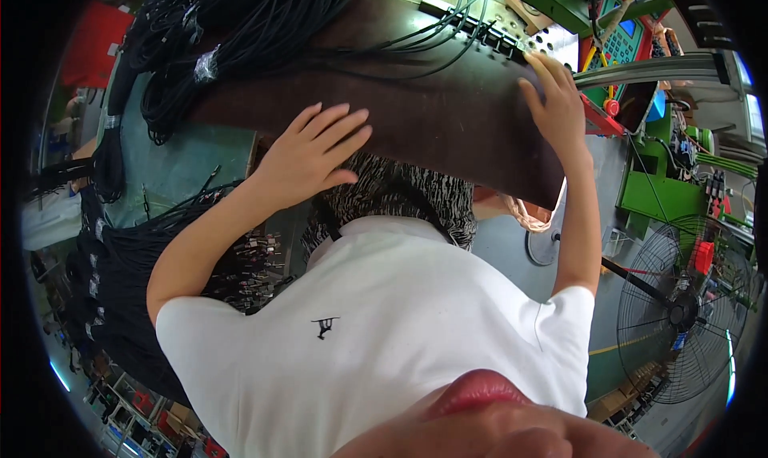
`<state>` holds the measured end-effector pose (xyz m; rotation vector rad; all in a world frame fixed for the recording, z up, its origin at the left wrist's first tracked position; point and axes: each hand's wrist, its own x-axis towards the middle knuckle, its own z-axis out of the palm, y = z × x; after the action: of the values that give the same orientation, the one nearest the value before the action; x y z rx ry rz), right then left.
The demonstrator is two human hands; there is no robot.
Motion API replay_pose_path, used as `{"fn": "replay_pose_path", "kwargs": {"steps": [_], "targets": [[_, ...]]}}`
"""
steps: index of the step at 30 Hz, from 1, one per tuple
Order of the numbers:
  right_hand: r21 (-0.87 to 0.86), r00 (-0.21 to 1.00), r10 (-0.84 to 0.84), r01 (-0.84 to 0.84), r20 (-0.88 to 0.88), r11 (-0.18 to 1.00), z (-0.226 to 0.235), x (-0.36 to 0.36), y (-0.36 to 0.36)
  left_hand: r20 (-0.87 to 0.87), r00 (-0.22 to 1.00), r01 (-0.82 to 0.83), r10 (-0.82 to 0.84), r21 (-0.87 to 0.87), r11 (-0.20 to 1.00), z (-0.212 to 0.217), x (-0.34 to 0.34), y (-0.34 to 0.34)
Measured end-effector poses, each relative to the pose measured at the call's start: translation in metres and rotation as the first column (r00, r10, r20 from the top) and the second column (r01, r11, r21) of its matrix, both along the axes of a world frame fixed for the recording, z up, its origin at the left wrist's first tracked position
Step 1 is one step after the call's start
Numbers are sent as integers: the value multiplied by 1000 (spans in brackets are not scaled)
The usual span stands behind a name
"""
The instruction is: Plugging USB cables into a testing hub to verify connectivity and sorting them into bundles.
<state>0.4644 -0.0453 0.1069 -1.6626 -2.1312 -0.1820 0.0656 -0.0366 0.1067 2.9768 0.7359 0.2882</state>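
My left hand hovers at the near edge of a dark brown board, its fingers spread and nothing in them. At the board's far right, my right hand is raised with thumb and fingers apart. Its fingertips are by the right end of a black clamp strip; whether they touch it I cannot tell. Several thin black cables run across the board to that strip. A large heap of black cables, tied in bundles with clear wrap, lies on the board's far left.
More cable bundles hang at the left, beside a green work surface. At the right are a control panel with keys and a screen, a red button, a metal rail and a large standing fan.
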Motion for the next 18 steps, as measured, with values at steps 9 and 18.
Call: {"fn": "replay_pose_path", "kwargs": {"steps": [9, 18], "targets": [[220, 969, 206, -233, 139, 947, -20, -30, 71, 137, 912, -383, 386, -51, 922, 15, -109, -26], [16, 877, -437, 443, 202, 896, -7, -3, 52, 708, 297, -934, 640, 78, 348, 78, -292, 41]]}}
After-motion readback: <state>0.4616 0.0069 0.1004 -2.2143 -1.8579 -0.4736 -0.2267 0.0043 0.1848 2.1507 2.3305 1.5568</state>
